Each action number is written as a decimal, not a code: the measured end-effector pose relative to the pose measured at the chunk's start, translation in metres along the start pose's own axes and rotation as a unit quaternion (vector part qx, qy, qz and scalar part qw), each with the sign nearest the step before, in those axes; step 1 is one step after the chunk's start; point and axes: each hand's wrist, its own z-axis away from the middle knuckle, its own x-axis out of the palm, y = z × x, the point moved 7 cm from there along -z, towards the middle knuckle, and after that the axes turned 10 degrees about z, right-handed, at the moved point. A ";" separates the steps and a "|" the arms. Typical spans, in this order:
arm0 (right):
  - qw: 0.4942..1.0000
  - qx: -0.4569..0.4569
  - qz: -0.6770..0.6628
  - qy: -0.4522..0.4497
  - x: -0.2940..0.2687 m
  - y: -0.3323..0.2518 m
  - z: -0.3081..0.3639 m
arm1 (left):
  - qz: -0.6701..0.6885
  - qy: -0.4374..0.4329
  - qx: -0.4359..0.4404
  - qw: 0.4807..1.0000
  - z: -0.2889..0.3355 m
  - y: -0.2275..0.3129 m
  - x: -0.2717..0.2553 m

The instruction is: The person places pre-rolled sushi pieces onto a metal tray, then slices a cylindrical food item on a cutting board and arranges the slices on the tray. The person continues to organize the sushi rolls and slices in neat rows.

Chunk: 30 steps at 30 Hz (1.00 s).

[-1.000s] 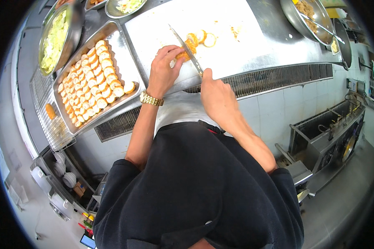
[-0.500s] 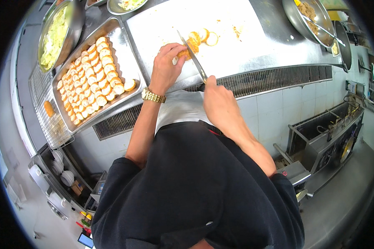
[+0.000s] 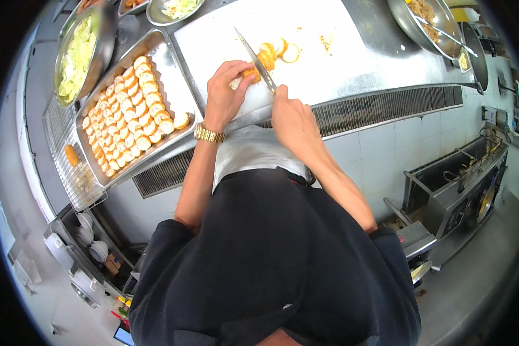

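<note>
On a white cutting board point(image 3: 213, 40) lies a golden fried roll point(image 3: 251, 72), partly sliced. My left hand point(image 3: 225, 89) grips its uncut end, fingertips pressed on it, a gold watch on that wrist. In my right hand point(image 3: 294, 115) is the handle of a kitchen knife point(image 3: 254, 57), its blade slanting across the roll up to the far left. Just right of the blade, several cut rounds point(image 3: 279, 47) lean in a row, the last one showing a pale face. Whether the blade is inside the roll I cannot tell.
Left of the board, a metal tray point(image 3: 181, 86) holds rows of sliced rolls. Beyond it are a bowl of shredded cabbage point(image 3: 76, 60) and a wire rack point(image 3: 86, 193) with one whole roll point(image 3: 72, 155). A metal bowl point(image 3: 401, 29) with tongs stands at far right.
The knife has slid forward and left across the roll, my right hand moving with it. My left hand keeps hold of the roll's end.
</note>
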 end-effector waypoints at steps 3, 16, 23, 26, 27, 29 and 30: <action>1.000 -0.002 0.009 -0.013 -0.011 -0.001 0.021 | 0.042 0.029 -0.005 0.999 0.003 -0.002 -0.003; 0.999 0.005 0.021 -0.037 -0.012 -0.007 0.041 | 0.025 0.044 0.006 0.999 0.006 -0.005 -0.002; 0.996 0.027 0.029 -0.074 -0.012 -0.003 0.050 | 0.014 0.040 -0.006 0.999 0.006 -0.007 -0.004; 0.999 0.007 0.026 -0.047 -0.014 0.000 0.053 | 0.013 0.036 0.011 0.999 0.006 -0.004 -0.003; 0.997 0.020 0.030 -0.067 -0.011 0.004 0.055 | 0.010 0.036 0.011 0.999 0.005 -0.003 -0.003; 0.999 0.008 0.028 -0.046 -0.014 0.004 0.059 | 0.003 0.033 0.009 0.999 0.005 -0.003 -0.002; 0.997 0.020 0.032 -0.075 -0.011 0.005 0.059 | 0.003 0.033 0.010 0.999 0.005 -0.003 -0.002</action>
